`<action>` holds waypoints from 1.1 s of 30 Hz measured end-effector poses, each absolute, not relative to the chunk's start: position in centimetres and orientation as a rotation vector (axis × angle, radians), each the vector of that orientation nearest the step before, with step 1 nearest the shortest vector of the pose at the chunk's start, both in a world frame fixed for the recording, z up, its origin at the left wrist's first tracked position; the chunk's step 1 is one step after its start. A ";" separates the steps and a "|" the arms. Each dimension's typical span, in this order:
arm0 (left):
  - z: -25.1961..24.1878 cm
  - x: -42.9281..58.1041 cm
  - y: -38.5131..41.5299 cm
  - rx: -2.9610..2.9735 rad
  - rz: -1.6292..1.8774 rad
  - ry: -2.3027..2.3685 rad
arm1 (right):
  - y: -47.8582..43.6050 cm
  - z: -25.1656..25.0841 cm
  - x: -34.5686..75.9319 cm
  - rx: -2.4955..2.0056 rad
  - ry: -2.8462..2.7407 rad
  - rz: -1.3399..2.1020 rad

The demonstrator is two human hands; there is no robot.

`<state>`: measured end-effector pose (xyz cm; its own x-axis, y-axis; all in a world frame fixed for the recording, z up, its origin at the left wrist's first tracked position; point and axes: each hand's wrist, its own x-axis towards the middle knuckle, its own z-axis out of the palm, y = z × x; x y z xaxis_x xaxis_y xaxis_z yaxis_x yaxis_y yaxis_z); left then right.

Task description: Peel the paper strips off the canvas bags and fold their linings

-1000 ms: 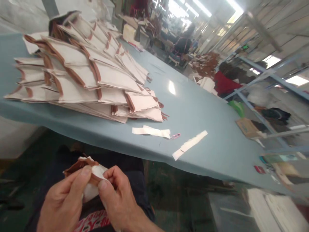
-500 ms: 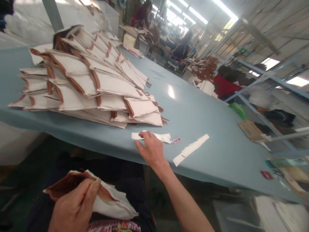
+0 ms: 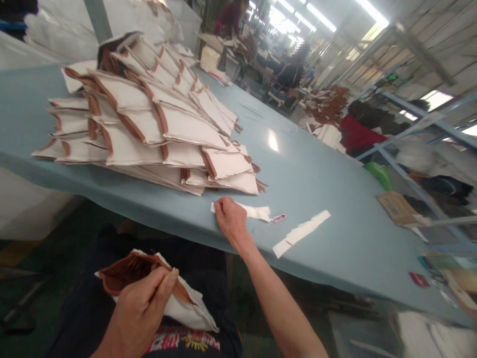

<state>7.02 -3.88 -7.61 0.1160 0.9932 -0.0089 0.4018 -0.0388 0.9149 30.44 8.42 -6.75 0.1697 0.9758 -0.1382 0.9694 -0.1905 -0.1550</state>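
Observation:
My left hand (image 3: 143, 303) pinches the edge of a white fabric pouch (image 3: 188, 311) above my lap. The pouch gapes at its mouth and shows a brown lining (image 3: 124, 273). On the table, my right hand (image 3: 231, 216) is closed over the left part of a white strip (image 3: 255, 211), its fingertips hidden behind the knuckles. A small pink-handled tool (image 3: 278, 218), perhaps thread snips, touches the strip's right end. A second white strip (image 3: 301, 232), made of overlapping pieces, lies farther right near the table edge.
A large pile of white pouches with brown edging (image 3: 130, 119) covers the left of the blue-green table (image 3: 298, 174). A small red object (image 3: 419, 279) lies toward the right end. Shelving (image 3: 410, 164) with a cardboard box (image 3: 397, 208) stands beyond. Other people work in the background.
My right hand's fingers have gone from spread to curled closed on the strip's left part. My left hand and the pouch have shifted right in view, as the camera turned slightly left.

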 end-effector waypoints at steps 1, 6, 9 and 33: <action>-7.7 6.9 -3.8 1.571 0.913 1.401 | 8.4 -6.6 30.6 -2.379 -1.975 0.327; -8.4 6.5 -3.4 1.537 0.899 1.381 | 7.9 -6.0 31.1 -2.377 -1.980 0.362; -8.4 6.6 -3.3 1.513 0.900 1.366 | 7.8 -6.1 30.7 -2.358 -1.989 0.402; -7.1 12.8 4.0 2.213 0.210 1.279 | 5.2 -9.5 32.1 -1.531 -1.067 1.198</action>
